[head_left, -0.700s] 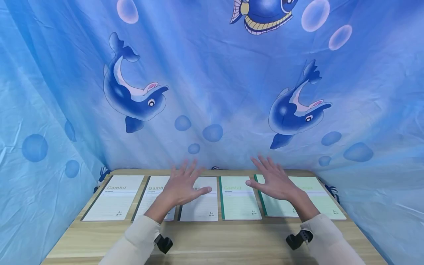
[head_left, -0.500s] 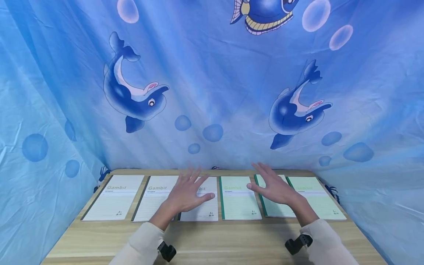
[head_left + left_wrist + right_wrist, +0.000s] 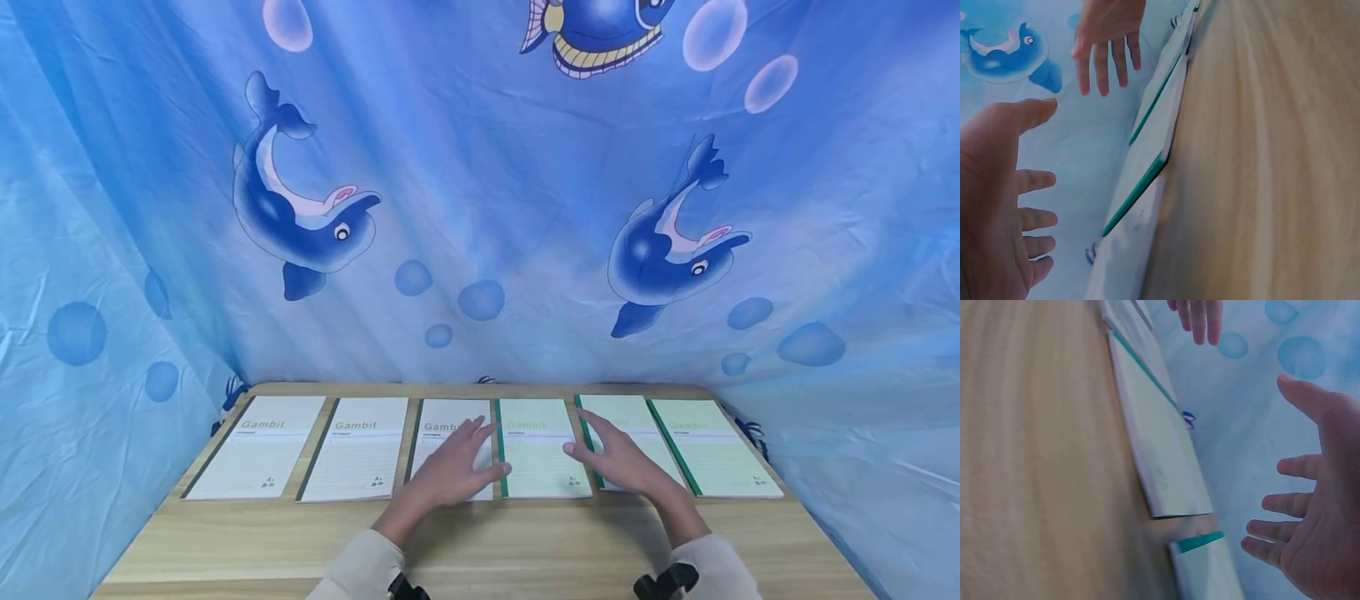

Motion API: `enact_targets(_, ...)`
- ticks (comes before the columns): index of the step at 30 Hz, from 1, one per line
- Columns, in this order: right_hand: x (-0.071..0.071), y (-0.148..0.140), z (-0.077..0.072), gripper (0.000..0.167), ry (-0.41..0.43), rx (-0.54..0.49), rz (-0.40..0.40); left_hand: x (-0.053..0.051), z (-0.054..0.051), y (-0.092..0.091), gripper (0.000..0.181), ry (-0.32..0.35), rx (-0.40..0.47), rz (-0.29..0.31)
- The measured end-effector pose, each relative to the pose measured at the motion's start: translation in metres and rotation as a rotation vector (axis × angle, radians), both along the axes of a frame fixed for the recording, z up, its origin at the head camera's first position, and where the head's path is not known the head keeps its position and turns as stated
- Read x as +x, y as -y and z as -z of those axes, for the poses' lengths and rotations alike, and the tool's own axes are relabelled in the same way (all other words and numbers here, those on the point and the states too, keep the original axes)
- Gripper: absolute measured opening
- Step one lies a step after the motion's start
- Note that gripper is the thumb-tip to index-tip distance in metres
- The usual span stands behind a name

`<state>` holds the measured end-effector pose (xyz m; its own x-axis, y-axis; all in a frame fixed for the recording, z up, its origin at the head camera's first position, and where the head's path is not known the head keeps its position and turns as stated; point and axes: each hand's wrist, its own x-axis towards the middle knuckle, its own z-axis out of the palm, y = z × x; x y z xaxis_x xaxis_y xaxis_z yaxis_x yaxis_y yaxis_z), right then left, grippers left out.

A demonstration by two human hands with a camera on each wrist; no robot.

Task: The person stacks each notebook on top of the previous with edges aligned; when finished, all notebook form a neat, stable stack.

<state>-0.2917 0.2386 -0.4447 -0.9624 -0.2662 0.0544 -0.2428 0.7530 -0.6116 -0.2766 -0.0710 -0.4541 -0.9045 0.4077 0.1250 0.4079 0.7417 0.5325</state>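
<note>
Several notebooks lie in a row on the wooden table [image 3: 525, 542]. Those on the left are white with dark spines, such as the far-left one [image 3: 258, 450]; those on the right are pale green with green spines, such as the one at the middle [image 3: 542, 458]. My left hand [image 3: 453, 467] hovers over the third white notebook [image 3: 435, 421], fingers spread, holding nothing. Above the second green notebook [image 3: 637, 433] is my right hand [image 3: 618, 458], its fingers apart and empty. Both wrist views show air between each hand [image 3: 997, 206] [image 3: 1322, 500] and the notebooks.
A blue curtain [image 3: 480, 208] printed with dolphins and bubbles hangs behind the table and at both sides. The bare wood of the table's front part lies between the notebooks and my sleeves. Dark wrist devices [image 3: 666, 581] sit at both cuffs.
Both hands have come back toward me and lower over the notebooks. The left hand has also moved right, uncovering the second white notebook. The notebooks have not moved.
</note>
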Motion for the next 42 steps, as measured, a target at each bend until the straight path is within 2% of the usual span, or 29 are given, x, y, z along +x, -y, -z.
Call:
enact_targets(7,0.002,0.001,0.024,0.083,0.064,-0.075,0.038,-0.001,0.017,-0.018,0.072,0.076,0.121,0.037)
enact_targets(12,0.002,0.001,0.032,0.077,0.051,-0.101,0.034,-0.005,0.025,-0.024,0.074,0.1,0.136,0.035)
enact_targets(18,0.002,0.003,0.038,0.074,0.063,-0.176,-0.002,-0.009,0.034,-0.027,0.076,0.109,0.127,0.026)
enact_targets(23,0.002,0.006,0.041,0.071,0.071,-0.182,0.001,-0.01,0.039,-0.028,0.078,0.119,0.105,0.03)
enact_targets(30,0.003,0.009,0.046,0.067,0.048,-0.18,0.007,-0.011,0.046,-0.028,0.078,0.068,0.051,0.041)
enact_targets(37,0.006,0.012,0.049,0.057,0.001,-0.088,0.019,-0.01,0.047,-0.028,0.074,0.047,0.037,0.047)
enact_targets(42,0.009,0.012,0.048,0.051,-0.005,-0.065,0.012,-0.007,0.046,-0.028,0.073,0.033,0.016,0.052)
